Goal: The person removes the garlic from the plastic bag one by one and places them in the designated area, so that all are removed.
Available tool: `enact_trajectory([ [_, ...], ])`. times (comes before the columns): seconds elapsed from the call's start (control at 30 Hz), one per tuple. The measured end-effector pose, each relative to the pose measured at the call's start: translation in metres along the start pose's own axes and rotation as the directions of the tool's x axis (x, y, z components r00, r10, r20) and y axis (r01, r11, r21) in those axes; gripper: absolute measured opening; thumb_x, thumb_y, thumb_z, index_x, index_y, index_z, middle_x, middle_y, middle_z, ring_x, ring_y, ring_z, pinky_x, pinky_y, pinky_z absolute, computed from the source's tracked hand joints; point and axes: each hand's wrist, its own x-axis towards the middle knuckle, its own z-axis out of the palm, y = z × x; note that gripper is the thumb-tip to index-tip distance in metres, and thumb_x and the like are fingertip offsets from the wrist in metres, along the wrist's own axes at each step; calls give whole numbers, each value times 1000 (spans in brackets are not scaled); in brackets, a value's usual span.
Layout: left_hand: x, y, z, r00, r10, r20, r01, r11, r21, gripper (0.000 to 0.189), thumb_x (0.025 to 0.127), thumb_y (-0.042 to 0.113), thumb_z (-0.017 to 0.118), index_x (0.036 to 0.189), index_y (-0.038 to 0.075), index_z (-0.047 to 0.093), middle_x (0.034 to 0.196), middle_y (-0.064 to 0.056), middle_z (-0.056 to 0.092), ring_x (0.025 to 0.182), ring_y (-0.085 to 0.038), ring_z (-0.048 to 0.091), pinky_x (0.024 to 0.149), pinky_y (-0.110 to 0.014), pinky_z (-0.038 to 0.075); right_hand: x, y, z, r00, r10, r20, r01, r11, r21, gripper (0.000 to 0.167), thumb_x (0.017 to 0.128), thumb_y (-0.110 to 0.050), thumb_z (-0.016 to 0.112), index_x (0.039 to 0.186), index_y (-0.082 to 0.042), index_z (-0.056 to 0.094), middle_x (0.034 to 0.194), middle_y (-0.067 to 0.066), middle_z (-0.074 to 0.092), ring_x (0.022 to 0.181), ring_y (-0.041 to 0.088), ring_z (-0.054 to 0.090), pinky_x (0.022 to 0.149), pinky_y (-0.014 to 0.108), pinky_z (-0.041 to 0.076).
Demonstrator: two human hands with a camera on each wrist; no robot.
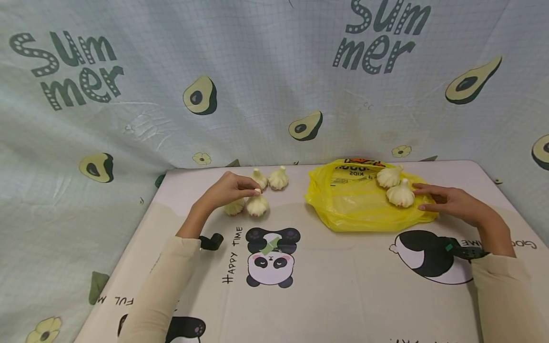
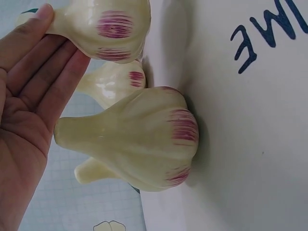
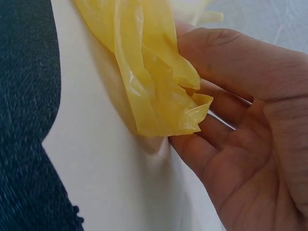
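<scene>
My left hand (image 1: pixel 229 190) pinches the neck of a cream garlic bulb (image 1: pixel 257 206) from above. In the left wrist view that garlic bulb (image 2: pixel 118 24) shows painted-looking purple streaks near its base. Close around this hand stand other garlic bulbs: one at its left (image 1: pixel 234 206) and two behind, at the back (image 1: pixel 258 178) and right (image 1: pixel 279 178). At the right, my right hand (image 1: pixel 461 204) reaches over the edge of a yellow plastic bag (image 1: pixel 343 205), thumb and fingers apart. Its fingertips are right beside a garlic bulb (image 1: pixel 401 194) on the bag. Another bulb (image 1: pixel 389 176) lies behind that one.
A pale table cover (image 1: pixel 326 286) printed with pandas and lettering lies under everything. Behind the table's back edge hangs a light curtain (image 1: pixel 257 71) with avocado prints. Dark straps (image 1: pixel 467 252) with cameras are on both wrists.
</scene>
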Motion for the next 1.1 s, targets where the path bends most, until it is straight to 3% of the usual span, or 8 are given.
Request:
enact_trajectory([
  [0.17, 0, -1, 0, 1000, -12, 7, 12, 1000, -5, 14, 92, 17, 77, 102, 8, 81, 92, 1, 78, 75, -7, 62, 68, -25, 51, 0, 0, 0, 1000, 5, -1, -5, 1000, -3, 61, 98, -33, 69, 145, 0, 51, 160, 29, 29, 144, 57, 25, 107, 73, 31],
  [0.43, 3, -3, 2, 999, 4, 39, -7, 998, 64, 17, 92, 18, 78, 103, 6, 80, 96, -1, 78, 79, -7, 66, 72, -27, 53, 0, 1, 2, 1000, 6, -6, -6, 1000, -2, 61, 98, -33, 69, 146, 0, 51, 160, 29, 30, 144, 57, 25, 107, 72, 32],
  [1.1, 5, 1, 3, 999, -46, 11, 45, 996, 81, 17, 91, 16, 78, 104, 5, 81, 97, -4, 79, 83, -12, 70, 75, -32, 56, 0, 2, 4, 1000, 4, -9, -4, 1000, -20, 61, 98, -34, 69, 145, 0, 51, 160, 30, 30, 143, 58, 25, 106, 72, 33],
])
